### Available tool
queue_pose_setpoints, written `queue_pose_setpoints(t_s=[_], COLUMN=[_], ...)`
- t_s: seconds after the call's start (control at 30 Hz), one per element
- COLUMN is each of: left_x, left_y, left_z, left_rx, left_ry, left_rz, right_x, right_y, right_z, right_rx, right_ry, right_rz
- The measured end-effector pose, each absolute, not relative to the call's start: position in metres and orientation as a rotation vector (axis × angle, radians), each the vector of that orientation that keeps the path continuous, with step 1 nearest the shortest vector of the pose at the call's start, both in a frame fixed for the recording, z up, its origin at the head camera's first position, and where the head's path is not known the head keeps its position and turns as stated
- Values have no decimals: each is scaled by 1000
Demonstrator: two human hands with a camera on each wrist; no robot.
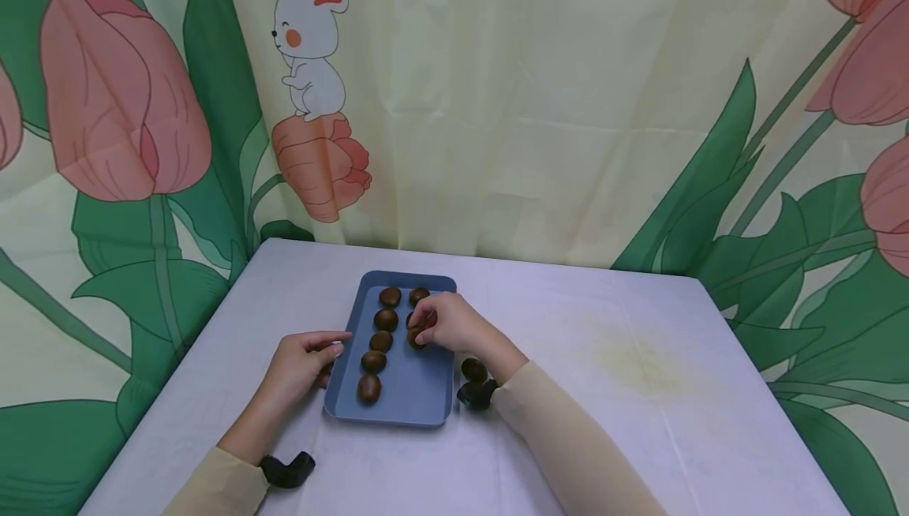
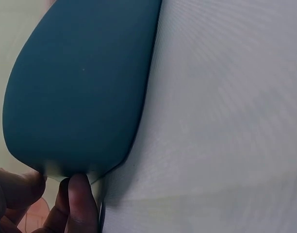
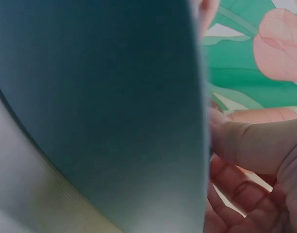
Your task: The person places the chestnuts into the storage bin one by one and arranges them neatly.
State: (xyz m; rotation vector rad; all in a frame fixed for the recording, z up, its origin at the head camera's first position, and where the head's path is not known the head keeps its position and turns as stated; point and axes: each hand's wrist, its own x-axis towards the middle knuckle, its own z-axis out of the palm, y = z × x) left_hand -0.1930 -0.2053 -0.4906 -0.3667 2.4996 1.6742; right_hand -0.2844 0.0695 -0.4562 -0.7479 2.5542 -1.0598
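A blue tray [image 1: 426, 398] lies on the table, with brown chestnuts in two columns. Several, among them a front one [image 1: 368, 388], line the left column. In the right column, one chestnut [image 1: 419, 295] sits at the far end, and another behind the fingers is mostly hidden. My right hand [image 1: 450, 325] pinches a chestnut [image 1: 416, 338] low over this column. On the opposite side, my left hand [image 1: 301, 358] holds the tray's left rim. The left wrist view shows its fingertips [image 2: 80, 194] against the tray's outer wall [image 2: 85, 97]. In the right wrist view the tray wall hides the held chestnut.
Outside the tray on the right, a loose chestnut [image 1: 474, 370] lies on the white tablecloth [image 1: 604, 421], close to my right wrist. Black wrist cameras stick out from both wrists. A curtain [image 1: 497, 145] printed with tulips and a rabbit hangs behind the table.
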Motion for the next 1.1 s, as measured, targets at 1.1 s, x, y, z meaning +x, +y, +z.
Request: queue_pose_setpoints(t_s=[1.1], left_x=[-193], left_y=[-206], left_z=[-491], left_rx=[-357], left_ry=[2467], left_rz=[1731], right_x=[-274], right_y=[63], right_z=[-453], right_rx=[-773], right_ry=[2703], right_rz=[-866])
